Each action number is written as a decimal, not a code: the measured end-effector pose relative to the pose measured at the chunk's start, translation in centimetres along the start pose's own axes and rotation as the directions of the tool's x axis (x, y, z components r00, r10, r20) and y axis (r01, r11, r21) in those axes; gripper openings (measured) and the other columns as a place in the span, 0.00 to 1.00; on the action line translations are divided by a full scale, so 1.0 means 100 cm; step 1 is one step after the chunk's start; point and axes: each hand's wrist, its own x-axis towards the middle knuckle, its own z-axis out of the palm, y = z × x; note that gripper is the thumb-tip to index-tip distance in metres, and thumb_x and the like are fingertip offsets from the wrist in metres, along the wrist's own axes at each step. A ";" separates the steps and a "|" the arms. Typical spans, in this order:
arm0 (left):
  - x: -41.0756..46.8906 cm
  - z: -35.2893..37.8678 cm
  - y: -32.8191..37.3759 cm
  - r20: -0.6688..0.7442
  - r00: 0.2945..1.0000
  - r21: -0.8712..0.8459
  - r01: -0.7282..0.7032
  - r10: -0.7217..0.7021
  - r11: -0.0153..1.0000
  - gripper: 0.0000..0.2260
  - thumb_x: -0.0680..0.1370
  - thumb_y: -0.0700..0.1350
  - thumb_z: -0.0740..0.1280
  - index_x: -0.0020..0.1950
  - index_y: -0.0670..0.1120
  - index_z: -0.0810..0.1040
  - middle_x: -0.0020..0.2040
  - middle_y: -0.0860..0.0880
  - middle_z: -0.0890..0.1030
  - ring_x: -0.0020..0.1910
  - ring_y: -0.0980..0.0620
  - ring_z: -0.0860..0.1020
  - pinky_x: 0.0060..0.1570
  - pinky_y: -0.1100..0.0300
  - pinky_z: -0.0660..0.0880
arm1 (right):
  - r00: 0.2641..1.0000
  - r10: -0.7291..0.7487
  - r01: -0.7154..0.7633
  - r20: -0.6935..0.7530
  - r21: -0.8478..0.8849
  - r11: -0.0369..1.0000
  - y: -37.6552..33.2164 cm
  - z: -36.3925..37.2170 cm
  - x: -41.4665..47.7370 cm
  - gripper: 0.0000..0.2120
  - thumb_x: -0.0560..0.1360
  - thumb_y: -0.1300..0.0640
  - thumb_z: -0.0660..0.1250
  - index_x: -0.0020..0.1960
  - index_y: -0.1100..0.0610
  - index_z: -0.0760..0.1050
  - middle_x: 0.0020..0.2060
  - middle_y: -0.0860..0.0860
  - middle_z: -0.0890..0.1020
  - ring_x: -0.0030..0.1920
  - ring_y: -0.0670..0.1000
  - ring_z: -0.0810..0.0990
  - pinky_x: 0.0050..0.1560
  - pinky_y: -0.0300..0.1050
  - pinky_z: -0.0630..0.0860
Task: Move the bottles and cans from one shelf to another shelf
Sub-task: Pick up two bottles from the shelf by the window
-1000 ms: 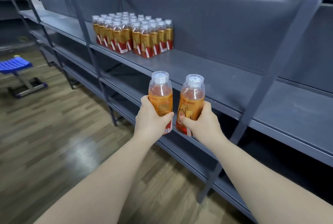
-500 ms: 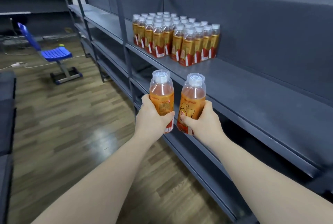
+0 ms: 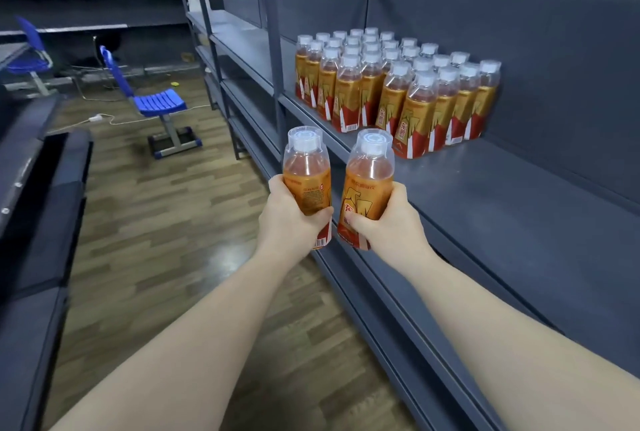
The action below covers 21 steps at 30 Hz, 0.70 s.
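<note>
Your left hand (image 3: 287, 219) wraps one bottle (image 3: 306, 181); your right hand (image 3: 391, 222) wraps another bottle (image 3: 369, 184), both upright at frame centre, beside the shelf (image 3: 502, 202) holding the bottle block (image 3: 398, 91) upper right.

**Two bottles in the air, the rest parked on the shelf**

The left bottle (image 3: 306, 171) and the right bottle (image 3: 369, 181) are clear plastic with an orange drink, gold-and-red labels and white caps. Each is gripped low by its own hand, the left hand (image 3: 291, 219) and the right hand (image 3: 388, 222). They're roughly upright, close at the bottoms and tops slightly apart. The packed block of matching bottles (image 3: 398, 91) stands upright on the grey shelf (image 3: 519, 209).
</note>
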 end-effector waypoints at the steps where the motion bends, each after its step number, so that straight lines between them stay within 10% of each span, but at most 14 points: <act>1: 0.009 0.001 -0.002 0.005 1.000 0.001 0.004 -0.004 1.000 0.29 0.72 0.50 0.78 0.59 0.55 0.59 0.50 0.55 0.76 0.51 0.49 0.77 0.49 0.55 0.75 | 1.000 0.004 -0.004 -0.003 -0.001 1.000 0.000 0.003 0.008 0.27 0.72 0.47 0.75 0.61 0.45 0.61 0.55 0.45 0.77 0.53 0.47 0.79 0.46 0.41 0.77; 13: 0.139 -0.004 -0.024 0.141 0.985 0.000 -0.101 0.100 0.995 0.29 0.71 0.51 0.78 0.59 0.54 0.59 0.54 0.52 0.76 0.53 0.48 0.77 0.52 0.53 0.75 | 0.981 0.108 -0.104 -0.163 0.033 0.994 -0.027 0.044 0.097 0.28 0.73 0.48 0.75 0.65 0.48 0.62 0.54 0.44 0.77 0.52 0.45 0.78 0.41 0.34 0.73; 21: 0.193 0.018 -0.023 0.250 0.957 -0.042 -0.143 0.149 0.989 0.29 0.72 0.52 0.77 0.63 0.52 0.61 0.54 0.53 0.74 0.52 0.51 0.75 0.50 0.57 0.72 | 0.929 0.183 -0.191 -0.323 0.008 0.982 -0.023 0.046 0.134 0.32 0.73 0.48 0.75 0.69 0.49 0.61 0.61 0.47 0.76 0.60 0.51 0.77 0.60 0.52 0.79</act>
